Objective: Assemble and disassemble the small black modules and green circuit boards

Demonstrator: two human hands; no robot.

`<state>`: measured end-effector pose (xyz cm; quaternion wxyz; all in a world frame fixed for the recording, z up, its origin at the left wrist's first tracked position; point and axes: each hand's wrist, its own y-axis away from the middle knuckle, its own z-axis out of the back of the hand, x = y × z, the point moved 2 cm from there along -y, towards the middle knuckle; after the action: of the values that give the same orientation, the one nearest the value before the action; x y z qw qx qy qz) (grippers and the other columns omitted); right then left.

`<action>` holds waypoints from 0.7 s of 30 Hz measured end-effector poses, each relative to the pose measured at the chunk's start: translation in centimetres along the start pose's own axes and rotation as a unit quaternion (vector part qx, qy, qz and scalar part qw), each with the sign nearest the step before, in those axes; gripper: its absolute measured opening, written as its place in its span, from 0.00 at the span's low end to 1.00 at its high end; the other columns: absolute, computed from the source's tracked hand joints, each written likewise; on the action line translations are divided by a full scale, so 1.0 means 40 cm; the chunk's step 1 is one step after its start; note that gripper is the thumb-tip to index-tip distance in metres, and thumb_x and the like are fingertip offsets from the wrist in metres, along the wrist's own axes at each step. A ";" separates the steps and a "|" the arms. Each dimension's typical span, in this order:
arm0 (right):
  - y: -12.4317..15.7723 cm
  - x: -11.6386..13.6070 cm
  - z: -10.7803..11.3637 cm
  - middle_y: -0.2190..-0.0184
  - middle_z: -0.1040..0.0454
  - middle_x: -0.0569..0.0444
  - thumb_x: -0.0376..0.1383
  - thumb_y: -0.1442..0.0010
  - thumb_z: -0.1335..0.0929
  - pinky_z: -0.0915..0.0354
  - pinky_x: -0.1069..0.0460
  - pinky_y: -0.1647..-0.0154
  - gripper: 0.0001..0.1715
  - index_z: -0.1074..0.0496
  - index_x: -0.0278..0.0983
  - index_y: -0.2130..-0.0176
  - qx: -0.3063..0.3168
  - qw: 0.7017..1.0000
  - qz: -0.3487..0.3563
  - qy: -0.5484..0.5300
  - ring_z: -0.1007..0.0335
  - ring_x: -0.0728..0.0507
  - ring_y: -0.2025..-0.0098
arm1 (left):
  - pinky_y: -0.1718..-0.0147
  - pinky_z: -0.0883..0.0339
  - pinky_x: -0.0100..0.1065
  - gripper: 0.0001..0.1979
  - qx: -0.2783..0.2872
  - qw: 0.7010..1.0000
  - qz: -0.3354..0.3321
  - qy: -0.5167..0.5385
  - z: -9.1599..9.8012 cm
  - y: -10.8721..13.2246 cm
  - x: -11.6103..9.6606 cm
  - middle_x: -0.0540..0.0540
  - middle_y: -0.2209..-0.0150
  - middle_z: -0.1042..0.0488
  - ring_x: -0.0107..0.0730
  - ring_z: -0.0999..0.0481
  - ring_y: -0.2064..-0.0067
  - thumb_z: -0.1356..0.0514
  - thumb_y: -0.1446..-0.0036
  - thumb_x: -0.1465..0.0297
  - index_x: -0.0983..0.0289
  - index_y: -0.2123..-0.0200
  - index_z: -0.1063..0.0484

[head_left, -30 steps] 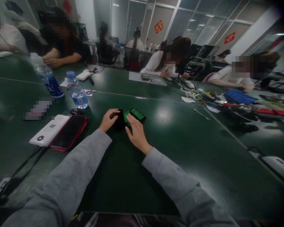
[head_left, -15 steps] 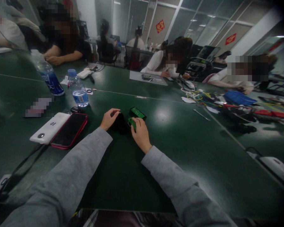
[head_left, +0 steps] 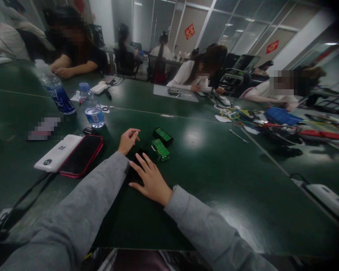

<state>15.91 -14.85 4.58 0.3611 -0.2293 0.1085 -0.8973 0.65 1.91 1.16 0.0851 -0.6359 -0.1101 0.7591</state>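
Note:
My right hand (head_left: 151, 178) is open with its fingers spread, low over the green table. A dark object (head_left: 142, 151) shows just beyond its fingertips, partly hidden; I cannot tell whether they touch it. To the left, my left hand (head_left: 128, 141) is open, fingers loosely stretched, with nothing visible in it. A green circuit board (head_left: 161, 148) with metal parts along its edges lies beyond my right hand. Just behind that board sits a black housing (head_left: 171, 141) with another green circuit board (head_left: 163, 134) in it.
At left are a white power bank (head_left: 58, 152), a red-cased phone (head_left: 83, 154), a small water bottle (head_left: 93, 109) and a taller bottle (head_left: 58, 92). A wrench (head_left: 238, 136) and tangled cables (head_left: 240, 114) lie at right. Several people sit around and beyond the table.
My right hand has let go of the green circuit board and moved left and nearer to me. My left hand has come off the black object, which now lies mostly behind my right hand.

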 end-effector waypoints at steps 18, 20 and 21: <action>0.233 -0.168 0.082 0.56 0.23 0.51 0.47 0.42 0.31 0.26 0.41 0.56 0.21 0.28 0.41 0.51 -0.231 0.622 -0.442 -0.603 0.25 0.39 0.55 | 0.80 0.38 0.25 0.14 0.004 1.000 0.006 -0.006 0.005 -0.005 0.019 0.51 0.73 0.26 0.21 0.33 0.79 0.42 0.40 0.62 0.65 0.56 0.26; 0.280 -0.206 0.121 0.56 0.23 0.50 0.49 0.40 0.34 0.25 0.40 0.58 0.24 0.29 0.42 0.47 -0.247 0.737 -0.422 -0.466 0.24 0.38 0.56 | 0.80 0.38 0.25 0.14 0.007 1.000 0.005 -0.007 0.005 -0.004 0.017 0.51 0.73 0.27 0.21 0.33 0.79 0.42 0.40 0.62 0.65 0.56 0.27; 0.312 -0.230 0.150 0.56 0.23 0.50 0.51 0.39 0.35 0.25 0.39 0.59 0.26 0.30 0.42 0.46 -0.262 0.789 -0.410 -0.375 0.24 0.38 0.56 | 0.80 0.38 0.25 0.14 0.009 1.000 0.005 -0.007 0.005 -0.004 0.016 0.51 0.73 0.27 0.21 0.33 0.79 0.43 0.40 0.63 0.65 0.56 0.27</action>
<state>32.13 -17.53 2.25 -0.1022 -0.6566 0.0912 -0.7417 0.35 2.21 0.64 0.0859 -0.6301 -0.1010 0.7651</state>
